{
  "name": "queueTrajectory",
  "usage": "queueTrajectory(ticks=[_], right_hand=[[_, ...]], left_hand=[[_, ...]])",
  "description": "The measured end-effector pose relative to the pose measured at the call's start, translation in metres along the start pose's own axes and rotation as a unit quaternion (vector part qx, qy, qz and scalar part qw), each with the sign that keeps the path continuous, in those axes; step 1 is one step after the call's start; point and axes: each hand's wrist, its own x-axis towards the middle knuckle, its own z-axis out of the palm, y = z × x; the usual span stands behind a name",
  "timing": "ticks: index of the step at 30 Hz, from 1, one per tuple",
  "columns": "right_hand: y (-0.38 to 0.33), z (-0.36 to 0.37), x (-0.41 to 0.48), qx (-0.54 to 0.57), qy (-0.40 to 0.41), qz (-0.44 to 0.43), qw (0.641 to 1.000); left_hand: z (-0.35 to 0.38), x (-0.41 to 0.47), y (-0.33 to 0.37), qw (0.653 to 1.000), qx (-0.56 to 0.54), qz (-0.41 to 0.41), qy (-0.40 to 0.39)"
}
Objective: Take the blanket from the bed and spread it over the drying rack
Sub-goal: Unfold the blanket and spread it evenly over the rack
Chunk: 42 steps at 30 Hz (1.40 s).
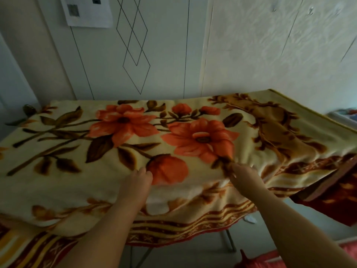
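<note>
A cream blanket (108, 171) with orange flowers, brown leaves and a red striped border lies spread flat over the drying rack. Only the rack's thin metal legs (230, 240) show below the hanging border. My left hand (138, 180) rests flat on the blanket beside an orange bud, fingers straight. My right hand (244, 179) pinches a fold of the blanket near the large right flower, and the cloth is bunched into wrinkles around it.
A white wardrobe door (135, 55) with a black diamond line pattern and a taped paper sheet (87, 12) stands behind the rack. A textured white wall (280, 51) lies to the right. Red fabric (257, 262) shows at the bottom right.
</note>
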Motion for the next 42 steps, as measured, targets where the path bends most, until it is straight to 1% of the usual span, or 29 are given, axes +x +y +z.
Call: queueTrajectory(ticks=[2, 6, 9, 12, 14, 19, 22, 23, 25, 29, 31, 38, 42], right_hand=[[-0.001, 0.000, -0.001, -0.015, 0.000, 0.007, 1.000], [-0.008, 0.000, 0.007, -0.003, 0.003, 0.011, 1.000], [0.005, -0.003, 0.007, 0.043, 0.008, 0.040, 0.998], [0.032, -0.012, 0.007, 0.045, 0.017, 0.071, 0.996], [0.053, -0.020, 0.010, 0.033, 0.021, 0.097, 0.994], [0.125, -0.039, 0.024, -0.002, 0.012, 0.128, 0.992], [0.161, -0.047, 0.033, -0.035, -0.009, 0.115, 0.993], [0.200, -0.053, 0.039, -0.043, -0.014, 0.109, 0.993], [0.209, -0.054, 0.042, -0.058, -0.023, 0.092, 0.994], [0.247, -0.061, 0.055, -0.106, 0.014, 0.041, 0.993], [0.260, -0.062, 0.061, -0.110, 0.030, 0.021, 0.993], [0.287, -0.061, 0.073, -0.053, 0.046, -0.025, 0.997], [0.302, -0.062, 0.062, -0.039, 0.025, -0.026, 0.999]], left_hand=[[-0.003, 0.004, 0.000, 1.000, 0.013, 0.004, -0.008], [-0.011, 0.014, 0.008, 0.999, 0.025, -0.005, -0.019], [-0.015, 0.019, 0.014, 1.000, 0.014, -0.006, 0.010], [-0.027, 0.030, 0.035, 0.998, 0.011, 0.023, 0.050], [-0.034, 0.041, 0.056, 0.997, 0.008, 0.043, 0.059], [-0.043, 0.068, 0.134, 0.995, 0.003, 0.092, 0.039], [-0.042, 0.076, 0.177, 0.995, -0.008, 0.097, 0.004], [-0.042, 0.089, 0.218, 0.995, -0.006, 0.098, 0.007], [-0.040, 0.092, 0.226, 0.995, 0.018, 0.093, 0.006], [-0.041, 0.104, 0.269, 0.996, 0.049, 0.078, 0.012], [-0.044, 0.107, 0.285, 0.996, 0.062, 0.063, 0.011], [-0.039, 0.114, 0.299, 0.996, 0.082, 0.015, -0.006], [-0.035, 0.117, 0.301, 0.997, 0.069, 0.005, -0.015]])
